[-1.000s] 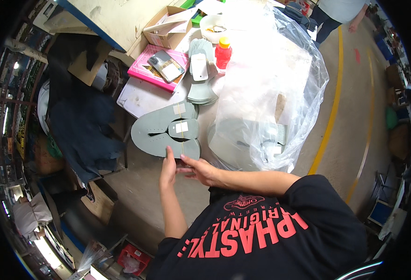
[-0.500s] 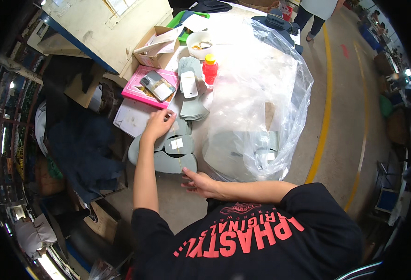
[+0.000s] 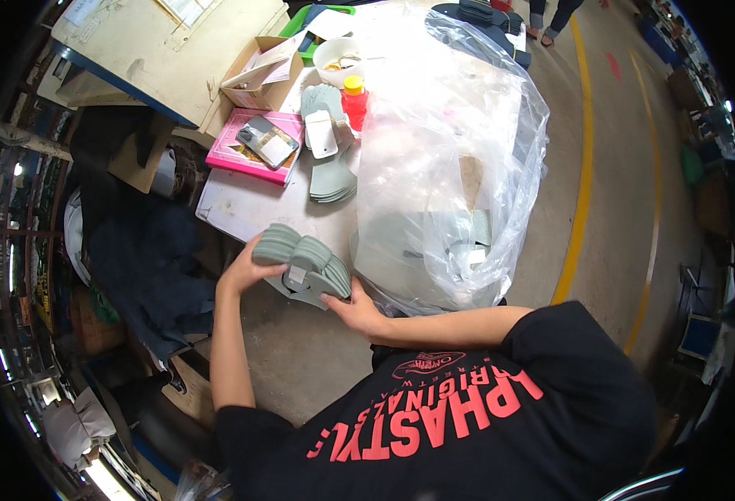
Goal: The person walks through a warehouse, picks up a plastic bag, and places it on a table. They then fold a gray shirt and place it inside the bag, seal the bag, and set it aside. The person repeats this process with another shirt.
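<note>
Between both hands I hold a bundle of grey-green, insole-shaped cut pieces (image 3: 330,265), tilted at the table's near edge so its layered edges show. My left hand (image 3: 246,269) closes on its left end, and my right hand (image 3: 357,312) grips its right end, thumb on the near side. A white label (image 3: 297,274) sits at the middle of the bundle. Just beyond lies another stack of grey-green pieces (image 3: 331,177) with a white card-like piece (image 3: 320,134) on top. Right of the bundle, a large clear plastic bag (image 3: 434,167) covers more grey-green pieces.
A pink box (image 3: 238,154) with a phone (image 3: 267,144) on it lies at left. Behind are an open cardboard box (image 3: 255,93), a white bowl (image 3: 327,53) and a red bottle with a yellow cap (image 3: 354,104). Dark fabric (image 3: 150,275) hangs left; a yellow-lined aisle (image 3: 584,167) runs right.
The bundle that lay flat on the table is now lifted and tilted in both hands. My left hand moved down and left to its end; my right hand closed on the other end.
</note>
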A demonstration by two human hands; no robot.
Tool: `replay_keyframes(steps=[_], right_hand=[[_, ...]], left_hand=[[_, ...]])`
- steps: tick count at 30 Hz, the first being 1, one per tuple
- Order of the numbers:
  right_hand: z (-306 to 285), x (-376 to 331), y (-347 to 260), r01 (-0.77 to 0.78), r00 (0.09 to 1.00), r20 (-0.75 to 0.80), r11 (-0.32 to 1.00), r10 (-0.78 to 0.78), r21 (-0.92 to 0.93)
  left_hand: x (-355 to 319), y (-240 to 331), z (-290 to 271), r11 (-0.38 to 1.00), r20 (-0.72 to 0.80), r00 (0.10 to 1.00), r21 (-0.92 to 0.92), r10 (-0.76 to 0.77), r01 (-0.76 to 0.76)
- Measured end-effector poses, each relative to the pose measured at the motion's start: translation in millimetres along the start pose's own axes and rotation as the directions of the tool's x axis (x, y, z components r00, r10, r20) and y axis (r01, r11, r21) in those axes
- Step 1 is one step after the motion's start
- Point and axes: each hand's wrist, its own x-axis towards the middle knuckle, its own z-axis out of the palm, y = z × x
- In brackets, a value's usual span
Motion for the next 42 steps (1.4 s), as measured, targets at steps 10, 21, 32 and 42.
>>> replay_keyframes(steps=[10,21,32,42], right_hand=[[-46,-30,-111,0.629,0.761,0.369,0.745,-0.533,-0.221],[-153,-65,-341,0.854,0.273,0.395,0.41,-0.877,0.32],[-290,69,-351,0.548,0.827,0.391,0.423,-0.404,-0.722],[-292,243,-220,0.38,0.856,0.514,0.611,0.052,-0.695]], left_hand=[[-186,58,52,0.968,-0.589,0.804,-0.146,0.082,-0.206],[-155,256,196,0.28,-0.907,0.386,-0.332,0.169,-0.901],[70,306,341,-0.003,-0.582,0.74,-0.785,-0.337,-0.619],[162,197,322,0.322,-0.636,0.642,-0.771,-0.428,-0.55]])
